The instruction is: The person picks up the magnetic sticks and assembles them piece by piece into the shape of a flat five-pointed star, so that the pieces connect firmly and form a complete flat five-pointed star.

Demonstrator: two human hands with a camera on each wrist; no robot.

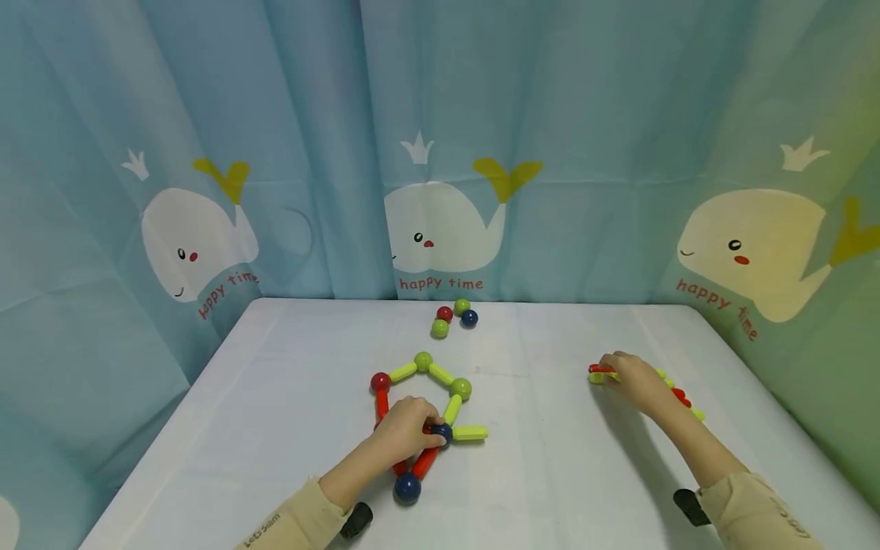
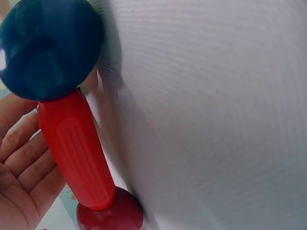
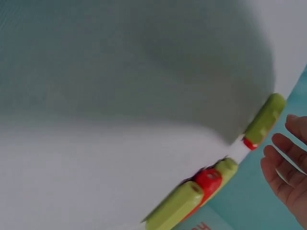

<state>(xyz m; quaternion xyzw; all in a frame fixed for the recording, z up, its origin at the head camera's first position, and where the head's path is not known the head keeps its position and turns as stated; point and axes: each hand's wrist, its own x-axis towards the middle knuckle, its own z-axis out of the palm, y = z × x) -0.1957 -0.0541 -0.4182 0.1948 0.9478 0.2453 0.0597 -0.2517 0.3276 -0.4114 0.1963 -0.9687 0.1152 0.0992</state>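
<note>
On the white table lies a ring of magnetic rods and balls, with red rods (image 1: 425,463) and green rods (image 1: 441,374). My left hand (image 1: 407,429) pinches a dark blue ball (image 1: 443,435) at the ring's right side; a green rod (image 1: 470,433) sticks out from that ball. Another dark blue ball (image 1: 408,489) forms the near corner. In the left wrist view, a red rod (image 2: 76,148) crosses in front of the fingers. My right hand (image 1: 634,382) reaches over loose green and red rods (image 1: 595,376); its fingers look relaxed beside a green rod (image 3: 265,120).
Several loose balls (image 1: 440,328), green, red and dark blue, sit at the table's back. More green and red rods (image 1: 681,396) lie along the right side, partly behind the right forearm. A blue curtain (image 1: 584,153) with whales stands behind the table.
</note>
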